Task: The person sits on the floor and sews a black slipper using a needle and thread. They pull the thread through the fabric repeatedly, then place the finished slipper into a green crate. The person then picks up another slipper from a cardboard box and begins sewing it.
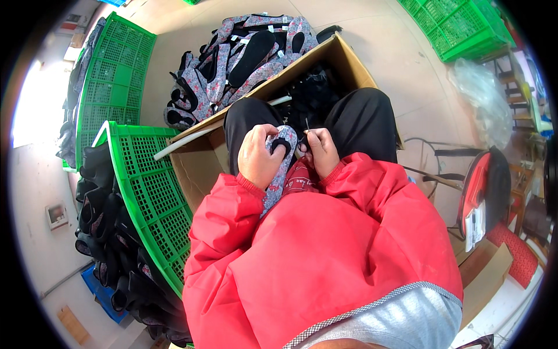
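My left hand [256, 157] is closed on a grey-blue floral slipper [278, 181] with a black-lined opening, held over my lap, thumb at the opening. Close beside it, my right hand [321, 153] pinches a thin dark pointed tool [307, 123]; its kind is too small to make out. The two hands are near each other at the slipper's upper end. Past my knees, a heap of similar floral slippers [218, 75] with black soles and white tags lies on the floor.
An open cardboard box [200, 168] with black items [314, 90] inside stands around my knees. A white tube [189, 143] crosses its left edge. Green crates [148, 174] line the left, black footwear [102, 215] hanging over one. A red-and-black chair [482, 186] and plastic bag [481, 99] are right.
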The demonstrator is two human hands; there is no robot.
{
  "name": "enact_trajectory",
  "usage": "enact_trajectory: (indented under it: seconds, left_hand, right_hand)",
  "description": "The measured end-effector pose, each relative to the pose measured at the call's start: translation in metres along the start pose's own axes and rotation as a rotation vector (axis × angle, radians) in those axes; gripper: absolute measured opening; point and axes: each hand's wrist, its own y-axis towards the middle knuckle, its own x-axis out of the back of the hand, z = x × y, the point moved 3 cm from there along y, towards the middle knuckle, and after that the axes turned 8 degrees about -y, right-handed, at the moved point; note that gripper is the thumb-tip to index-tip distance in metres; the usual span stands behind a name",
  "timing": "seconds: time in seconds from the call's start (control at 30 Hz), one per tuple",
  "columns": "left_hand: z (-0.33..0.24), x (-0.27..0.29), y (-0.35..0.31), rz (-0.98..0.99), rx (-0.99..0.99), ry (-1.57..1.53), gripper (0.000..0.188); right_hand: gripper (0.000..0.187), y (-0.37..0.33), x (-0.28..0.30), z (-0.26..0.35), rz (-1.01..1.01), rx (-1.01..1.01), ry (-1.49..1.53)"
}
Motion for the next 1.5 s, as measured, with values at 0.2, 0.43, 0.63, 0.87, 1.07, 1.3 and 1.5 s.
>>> enact_trajectory:
  seconds: [0.2,0.43,0.63,0.87,1.07,1.3,1.5]
  left_hand:
    - [-0.009,0.003,-0.001,-0.018,-0.072,0.198,0.023]
    - [-0.012,0.000,-0.007,-0.025,-0.057,0.285,0.022]
    - [-0.015,0.001,-0.008,-0.038,-0.091,0.305,0.023]
    - [-0.013,0.000,-0.008,-0.026,-0.097,0.326,0.022]
    - [-0.012,0.000,-0.008,-0.031,-0.089,0.323,0.022]
    - [-0.013,0.001,-0.007,-0.031,-0.089,0.324,0.020]
    - [-0.013,0.003,-0.001,0.039,-0.112,0.322,0.015]
  right_hand:
    - [0.023,0.003,0.003,0.005,-0.008,-0.011,0.040]
    - [0.025,0.001,0.004,0.014,0.063,0.022,0.034]
    - [0.036,-0.010,-0.008,0.025,0.144,0.154,-0.230]
    - [0.038,-0.008,-0.012,0.029,0.135,0.350,-0.403]
    - [0.035,-0.006,-0.005,0.034,0.145,0.343,-0.374]
    - [0.020,0.008,0.017,0.009,0.046,0.066,-0.050]
    - [0.056,-0.005,-0.016,0.036,-0.016,0.370,-0.781]
